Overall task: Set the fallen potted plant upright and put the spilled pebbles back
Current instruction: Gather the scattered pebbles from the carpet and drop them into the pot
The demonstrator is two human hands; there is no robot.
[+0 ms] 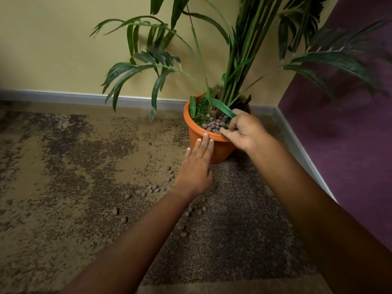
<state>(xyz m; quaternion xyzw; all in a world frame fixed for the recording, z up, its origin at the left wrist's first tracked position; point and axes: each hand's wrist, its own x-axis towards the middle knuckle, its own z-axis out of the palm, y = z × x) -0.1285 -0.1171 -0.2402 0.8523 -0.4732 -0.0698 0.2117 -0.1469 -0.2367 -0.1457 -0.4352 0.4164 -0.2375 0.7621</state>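
The orange pot (220, 148) stands upright in the corner, holding a tall green palm plant (235, 66). Brown pebbles (215, 124) lie on the soil inside, near the front rim. My left hand (196, 168) lies flat with straight fingers against the pot's front wall, fingertips at the rim. My right hand (244, 129) hovers over the right rim with fingers curled; what they hold, if anything, is hidden. Several spilled pebbles (154, 188) are scattered on the carpet left of and below my left hand.
The mottled tan and brown carpet (70, 166) covers the floor. A yellow wall (63, 43) with a grey baseboard (53, 95) runs behind the pot. A purple wall (350, 124) closes the right side. Long drooping fronds (135, 75) hang over the floor left of the pot.
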